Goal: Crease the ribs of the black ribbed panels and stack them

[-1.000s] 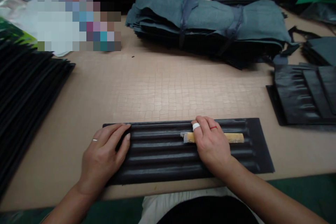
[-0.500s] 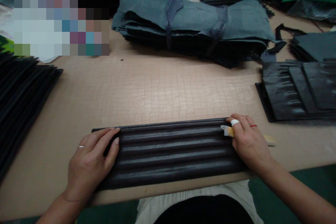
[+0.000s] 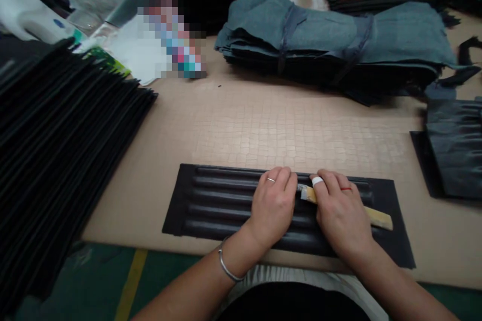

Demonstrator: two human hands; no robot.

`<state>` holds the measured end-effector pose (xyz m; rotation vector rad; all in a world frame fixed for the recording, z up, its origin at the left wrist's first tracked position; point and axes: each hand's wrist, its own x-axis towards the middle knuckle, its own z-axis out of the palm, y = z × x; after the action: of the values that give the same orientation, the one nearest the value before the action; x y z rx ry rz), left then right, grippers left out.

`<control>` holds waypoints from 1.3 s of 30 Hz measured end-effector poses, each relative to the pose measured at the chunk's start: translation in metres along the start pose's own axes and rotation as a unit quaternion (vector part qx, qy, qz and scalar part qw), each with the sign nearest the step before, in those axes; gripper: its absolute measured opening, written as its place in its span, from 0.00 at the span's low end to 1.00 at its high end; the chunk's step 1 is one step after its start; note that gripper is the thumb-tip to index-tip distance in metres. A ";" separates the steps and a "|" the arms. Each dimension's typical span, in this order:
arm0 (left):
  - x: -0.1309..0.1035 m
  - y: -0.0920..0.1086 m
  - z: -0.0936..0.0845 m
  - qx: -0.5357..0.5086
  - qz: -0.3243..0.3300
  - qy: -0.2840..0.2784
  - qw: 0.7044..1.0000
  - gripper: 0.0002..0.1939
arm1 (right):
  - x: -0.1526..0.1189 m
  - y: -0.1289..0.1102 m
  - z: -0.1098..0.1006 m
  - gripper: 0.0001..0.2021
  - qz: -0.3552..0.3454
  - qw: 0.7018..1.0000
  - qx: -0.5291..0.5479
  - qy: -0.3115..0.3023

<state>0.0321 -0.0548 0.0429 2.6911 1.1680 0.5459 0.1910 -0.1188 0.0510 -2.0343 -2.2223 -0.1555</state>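
Left hand [image 3: 274, 205] sits mid-length on ribbed black panel [image 3: 220, 201], no longer at left end; grip unclear. Right hand [image 3: 341, 208] grasps yellow strip [image 3: 380, 218].

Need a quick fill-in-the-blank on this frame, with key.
1. The right hand holds a flat stick, coloured mostly ____.
2. The left hand rests on the dark ridged panel, with a silver-coloured ____ at its wrist.
3. The number of ties around the grey-blue bundle is ____.
4. The thin band on a right-hand finger is coloured ____.

Missing words: yellow; bracelet; two; red.
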 end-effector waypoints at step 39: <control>-0.052 -0.115 -0.053 0.052 -0.038 0.034 0.997 0.14 | 0.009 -0.017 0.010 0.15 -0.036 0.999 -0.024 0.027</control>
<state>-0.0984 -0.0144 0.0455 2.7197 1.3469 0.5856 0.1728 -0.1101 0.0431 -1.9505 -2.2815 -0.2711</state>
